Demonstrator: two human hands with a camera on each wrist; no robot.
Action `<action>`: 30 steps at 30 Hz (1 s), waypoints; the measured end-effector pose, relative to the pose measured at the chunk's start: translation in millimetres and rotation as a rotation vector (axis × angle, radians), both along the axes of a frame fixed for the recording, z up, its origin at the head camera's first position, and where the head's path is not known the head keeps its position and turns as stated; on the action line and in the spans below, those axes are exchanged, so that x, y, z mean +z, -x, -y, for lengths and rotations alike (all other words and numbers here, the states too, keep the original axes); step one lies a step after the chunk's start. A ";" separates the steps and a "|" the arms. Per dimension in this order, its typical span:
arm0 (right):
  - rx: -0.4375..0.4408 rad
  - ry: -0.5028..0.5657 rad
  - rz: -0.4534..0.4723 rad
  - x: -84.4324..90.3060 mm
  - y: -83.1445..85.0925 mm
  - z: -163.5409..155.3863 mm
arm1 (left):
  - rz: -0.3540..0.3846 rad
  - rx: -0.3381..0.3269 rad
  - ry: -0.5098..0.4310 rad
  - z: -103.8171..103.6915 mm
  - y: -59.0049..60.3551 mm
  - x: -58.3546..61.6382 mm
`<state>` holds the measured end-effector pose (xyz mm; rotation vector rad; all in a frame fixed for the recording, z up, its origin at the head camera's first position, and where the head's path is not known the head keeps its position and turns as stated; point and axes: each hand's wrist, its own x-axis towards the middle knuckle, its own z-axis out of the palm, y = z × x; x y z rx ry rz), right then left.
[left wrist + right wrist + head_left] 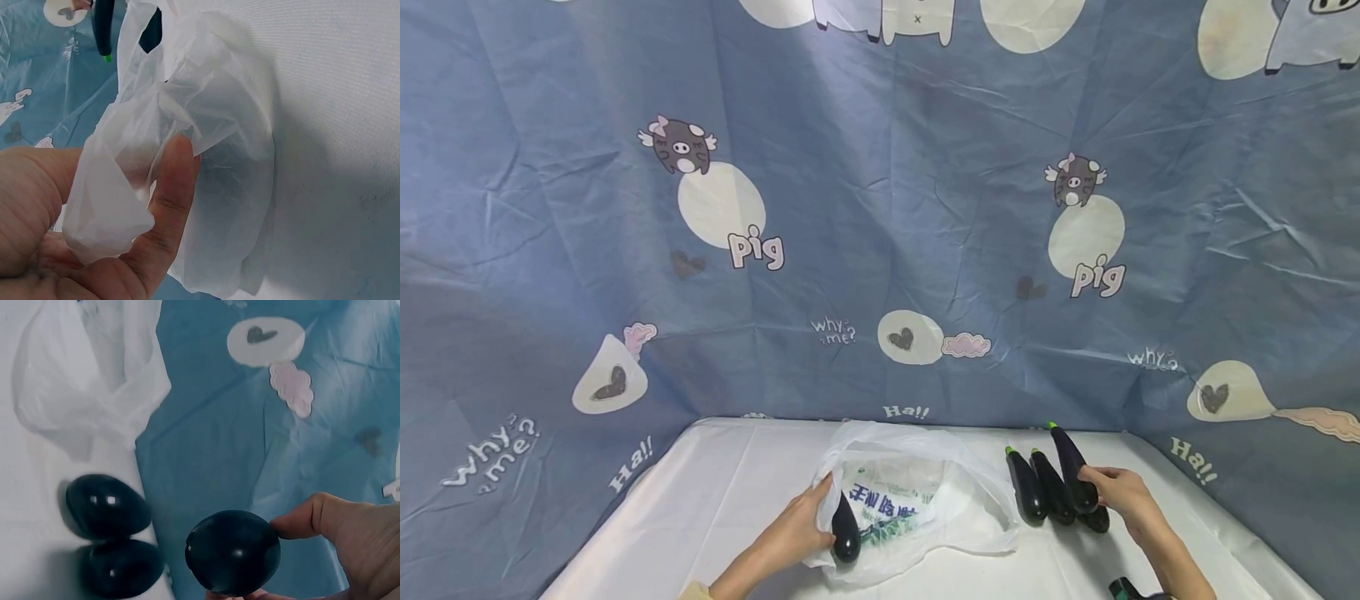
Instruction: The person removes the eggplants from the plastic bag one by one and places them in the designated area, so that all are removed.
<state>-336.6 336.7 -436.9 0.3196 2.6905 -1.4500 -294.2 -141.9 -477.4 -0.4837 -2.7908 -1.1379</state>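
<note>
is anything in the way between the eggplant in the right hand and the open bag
Two more eggplants lie on the table between the held eggplant and the plastic bag; above them nothing visible blocks the way.

You have dark purple eggplants point(1047, 493) with green stems, a translucent white plastic bag point(917, 500) bearing blue-green print, a white tablecloth point(715, 508), and a blue backdrop point(880, 208) patterned with cream circles, pigs and hearts.

Eggplants point(1048, 492) right of bag point(917, 500)
</note>
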 end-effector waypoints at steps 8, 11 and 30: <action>-0.019 0.010 0.022 -4.6 3.6 -18.1 | -0.006 -0.001 -0.002 0.0 -0.9 0.8; -0.029 0.015 0.030 -4.5 5.2 -22.9 | -0.003 0.003 -0.001 0.0 -1.0 0.8; -0.121 0.058 0.029 -23.0 11.9 -54.7 | 0.005 0.011 0.000 -1.2 -0.8 0.8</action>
